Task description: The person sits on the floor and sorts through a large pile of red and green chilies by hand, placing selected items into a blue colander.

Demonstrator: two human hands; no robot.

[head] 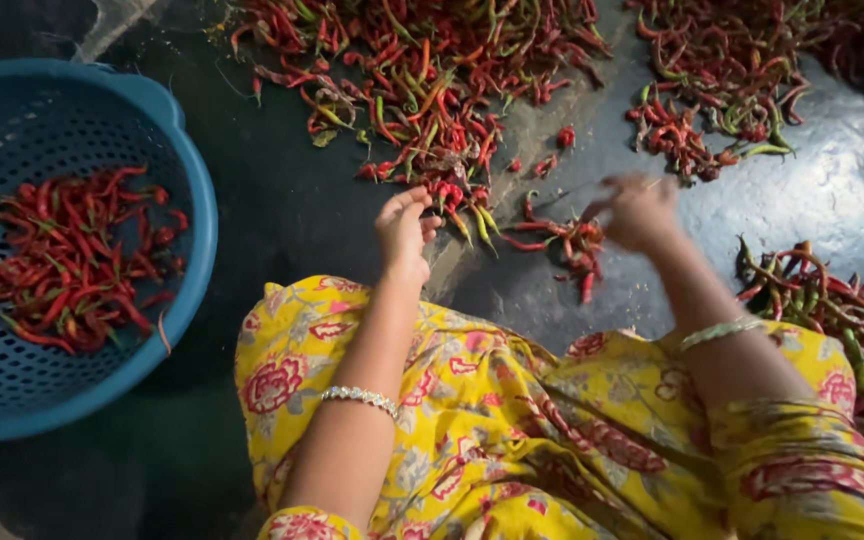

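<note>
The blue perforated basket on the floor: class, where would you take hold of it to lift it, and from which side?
Grip the blue basket by its thick rolled rim, at the flat lug on the upper right edge, probably with a second hold on the opposite rim. Come from above, fingers curling under the lip: the walls are perforated and sloping, and red chillies fill the bottom, so a level two-sided lift seems safest.

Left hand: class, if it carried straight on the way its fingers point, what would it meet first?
Most likely the near edge of the big chilli heap, just beyond the left hand. Its fingertips already seem almost at the nearest red and green chillies, though depth is hard to judge.
</note>
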